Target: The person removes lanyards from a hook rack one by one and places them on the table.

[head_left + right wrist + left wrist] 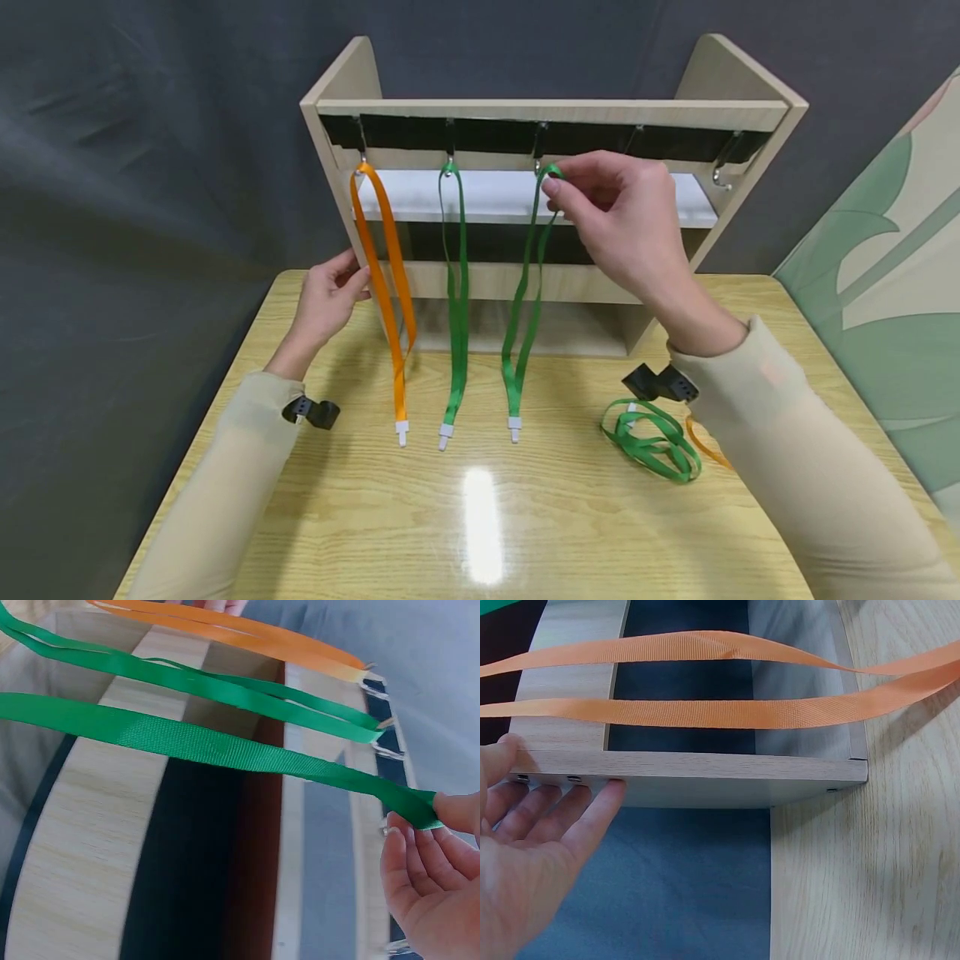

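Observation:
My right hand (630, 217) pinches the top loop of a green lanyard (514, 385) between thumb and fingers, right beside the third hook (537, 152) of a wooden rack. This lanyard hangs down with its white clip (514, 430) at the bottom. In the right wrist view its strap (225, 748) stretches left from the fingertips. My left hand (330, 296) rests at the rack's left side panel (735, 766), thumb at the front edge and nearly straight fingers against the outer face. Near it, an orange lanyard (398, 375) hangs from the first hook; another green lanyard (458, 325) hangs from the second.
Two bare hooks are at the right, the fourth hook (635, 140) and the end hook (722, 173). A coiled green lanyard (652, 446) and an orange strap (705, 446) lie on the wooden table (390, 525), below my right forearm. Dark cloth (150, 167) hangs behind the rack.

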A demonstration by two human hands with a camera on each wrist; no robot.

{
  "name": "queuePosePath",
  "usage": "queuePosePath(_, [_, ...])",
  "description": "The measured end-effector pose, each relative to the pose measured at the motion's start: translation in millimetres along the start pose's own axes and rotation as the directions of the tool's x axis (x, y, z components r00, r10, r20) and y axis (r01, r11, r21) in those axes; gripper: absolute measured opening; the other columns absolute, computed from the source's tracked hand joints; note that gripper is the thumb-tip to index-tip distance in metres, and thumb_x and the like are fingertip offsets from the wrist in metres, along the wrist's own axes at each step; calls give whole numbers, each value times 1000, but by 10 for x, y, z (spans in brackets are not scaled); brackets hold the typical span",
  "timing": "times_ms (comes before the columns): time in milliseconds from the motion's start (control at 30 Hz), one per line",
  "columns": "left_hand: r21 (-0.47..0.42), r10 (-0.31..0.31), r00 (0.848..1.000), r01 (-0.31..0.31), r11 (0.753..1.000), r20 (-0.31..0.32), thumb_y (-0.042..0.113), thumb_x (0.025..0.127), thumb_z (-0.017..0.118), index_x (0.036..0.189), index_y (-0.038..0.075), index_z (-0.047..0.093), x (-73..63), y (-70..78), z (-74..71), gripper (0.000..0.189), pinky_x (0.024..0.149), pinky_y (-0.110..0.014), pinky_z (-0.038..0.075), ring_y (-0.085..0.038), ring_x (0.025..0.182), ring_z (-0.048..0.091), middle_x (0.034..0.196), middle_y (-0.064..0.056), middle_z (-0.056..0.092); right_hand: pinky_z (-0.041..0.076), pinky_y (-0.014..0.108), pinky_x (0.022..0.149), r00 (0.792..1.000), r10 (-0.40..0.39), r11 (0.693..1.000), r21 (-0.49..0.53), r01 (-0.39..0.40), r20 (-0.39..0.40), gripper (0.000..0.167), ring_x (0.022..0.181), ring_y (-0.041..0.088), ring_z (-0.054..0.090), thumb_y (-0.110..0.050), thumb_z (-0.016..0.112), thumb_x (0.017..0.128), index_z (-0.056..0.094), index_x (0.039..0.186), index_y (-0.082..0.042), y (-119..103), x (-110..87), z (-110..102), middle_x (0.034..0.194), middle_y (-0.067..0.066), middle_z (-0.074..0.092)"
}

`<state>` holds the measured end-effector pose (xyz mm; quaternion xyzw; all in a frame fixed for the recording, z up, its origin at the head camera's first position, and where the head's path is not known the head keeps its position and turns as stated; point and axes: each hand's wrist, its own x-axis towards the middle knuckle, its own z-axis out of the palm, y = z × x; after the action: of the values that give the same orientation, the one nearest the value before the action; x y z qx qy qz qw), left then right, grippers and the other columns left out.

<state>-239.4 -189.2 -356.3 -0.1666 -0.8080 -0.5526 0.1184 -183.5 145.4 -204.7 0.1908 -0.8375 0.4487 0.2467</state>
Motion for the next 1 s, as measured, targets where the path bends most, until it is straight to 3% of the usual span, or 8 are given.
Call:
queuePosePath(233, [-4, 3, 1000, -3, 1000, -6, 12, 99, 53, 134, 4, 56, 3, -3, 3, 36, 75, -40, 56, -17, 93, 61, 115, -18, 62, 50, 18, 65, 998, -55, 998, 8, 55, -9, 16, 72, 13, 64, -15, 68, 90, 73, 100, -3, -117, 7, -120, 84, 6, 71])
queuePosePath(467, [-1, -5, 1000, 5, 1000, -6, 12, 99, 53, 135, 3, 55, 5, 2, 8, 37, 75, -39, 56, -18, 94, 61, 115, -19, 61, 51, 17, 66, 998, -57, 998, 36, 57, -13, 15, 70, 12, 64, -10, 69, 88, 74, 98, 0, -210, 47, -262, 83, 4, 71])
queuePosePath(667, [-2, -6, 1000, 6, 1000, -5, 12, 99, 53, 135, 3, 54, 7, 8, 1, 37, 75, -38, 56, -18, 96, 61, 118, -19, 60, 48, 19, 61, 996, -86, 996, 6, 86, -31, 16, 68, 14, 63, -14, 70, 88, 74, 97, -1, -264, 76, -354, 82, 1, 70])
queuePosePath(867, [2, 0, 1000, 0, 1000, -5, 12, 99, 53, 135, 3, 55, 19, -10, -5, 37, 74, -35, 57, -18, 95, 61, 117, -19, 61, 48, 20, 62, 997, -63, 998, 13, 63, -44, 16, 69, 17, 63, -14, 70, 88, 74, 97, -1, -314, 94, -428, 82, 1, 70])
queuePosePath(1000, [-3, -1, 1000, 1, 1000, -4, 13, 99, 53, 135, 4, 55, 17, -6, -7, 37, 75, -38, 56, -18, 95, 62, 118, -18, 61, 48, 20, 63, 993, -94, 995, -26, 92, -65, 17, 67, 17, 61, -14, 69, 89, 74, 98, -1, -344, 103, -472, 83, 4, 70])
